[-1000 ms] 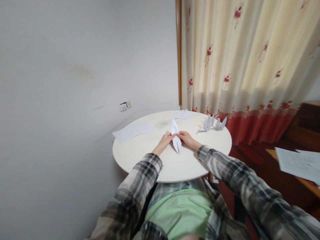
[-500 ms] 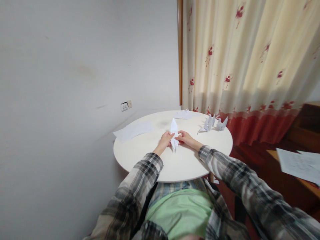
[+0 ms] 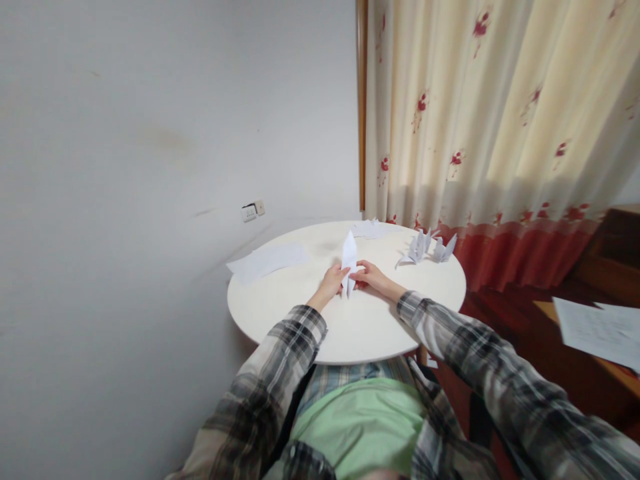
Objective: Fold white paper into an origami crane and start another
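Note:
A narrow piece of folded white paper (image 3: 349, 248), pointed at its far end and split into two points at its near end, is held above the middle of the round white table (image 3: 280, 313). My left hand (image 3: 332, 280) pinches its left edge, thumb on top. From the other side, my right hand (image 3: 369, 275) grips the right edge near the split, thumb and fingers closed on the paper. The fingers under the paper are partly hidden.
Several folded paper cranes (image 3: 423, 247) stand at the table's right. Flat white sheets (image 3: 270, 259) lie at the left, and more paper (image 3: 373, 229) is at the far edge. A wall with a socket (image 3: 249, 213) borders the left; a curtain (image 3: 465, 133) hangs behind.
The folded paper has tilted slightly, its far tip rising and its two near points drawing up between my hands. Both hands keep nearly the same place.

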{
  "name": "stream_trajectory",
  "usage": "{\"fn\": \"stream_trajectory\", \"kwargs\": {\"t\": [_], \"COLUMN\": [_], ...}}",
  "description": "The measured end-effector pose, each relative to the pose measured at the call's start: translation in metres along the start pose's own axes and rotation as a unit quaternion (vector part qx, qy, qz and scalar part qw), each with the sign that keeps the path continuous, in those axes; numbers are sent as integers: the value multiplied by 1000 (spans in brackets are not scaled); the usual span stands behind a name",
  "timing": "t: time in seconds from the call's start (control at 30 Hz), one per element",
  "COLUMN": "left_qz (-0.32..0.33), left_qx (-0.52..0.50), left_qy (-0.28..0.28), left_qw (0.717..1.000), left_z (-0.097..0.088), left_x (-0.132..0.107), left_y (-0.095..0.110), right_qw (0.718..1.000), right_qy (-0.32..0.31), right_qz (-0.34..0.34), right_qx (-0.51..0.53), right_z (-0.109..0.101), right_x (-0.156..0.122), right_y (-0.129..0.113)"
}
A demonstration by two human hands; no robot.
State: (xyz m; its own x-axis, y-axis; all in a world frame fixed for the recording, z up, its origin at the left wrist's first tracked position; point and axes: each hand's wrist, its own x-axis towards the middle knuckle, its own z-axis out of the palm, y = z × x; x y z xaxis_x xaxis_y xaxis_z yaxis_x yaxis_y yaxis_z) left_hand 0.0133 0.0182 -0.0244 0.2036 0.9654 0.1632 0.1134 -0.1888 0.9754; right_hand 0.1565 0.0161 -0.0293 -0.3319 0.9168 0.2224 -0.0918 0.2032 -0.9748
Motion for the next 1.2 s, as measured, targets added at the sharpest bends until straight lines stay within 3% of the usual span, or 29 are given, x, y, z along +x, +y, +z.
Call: {"fn": "stream_trajectory", "kwargs": {"t": [0.1, 0.4, 0.6, 1.2], "left_qz": [11, 29, 23, 10], "left_qx": [8, 52, 74, 108], "left_qy": [-15, -74, -46, -94], "left_qw": [1000, 995, 996, 990], "left_z": [0, 0, 0, -1], "left_x": [-1, 1, -1, -5], "left_y": [1, -2, -1, 3], "right_qw": [1000, 994, 994, 983], "right_qy": [-1, 103, 101, 138], "right_qz": [5, -33, -34, -102], "right_qx": [-14, -36, -22, -58], "right_z": [0, -8, -6, -9], "right_x": [0, 9, 8, 11], "right_y": [0, 4, 4, 6]}}
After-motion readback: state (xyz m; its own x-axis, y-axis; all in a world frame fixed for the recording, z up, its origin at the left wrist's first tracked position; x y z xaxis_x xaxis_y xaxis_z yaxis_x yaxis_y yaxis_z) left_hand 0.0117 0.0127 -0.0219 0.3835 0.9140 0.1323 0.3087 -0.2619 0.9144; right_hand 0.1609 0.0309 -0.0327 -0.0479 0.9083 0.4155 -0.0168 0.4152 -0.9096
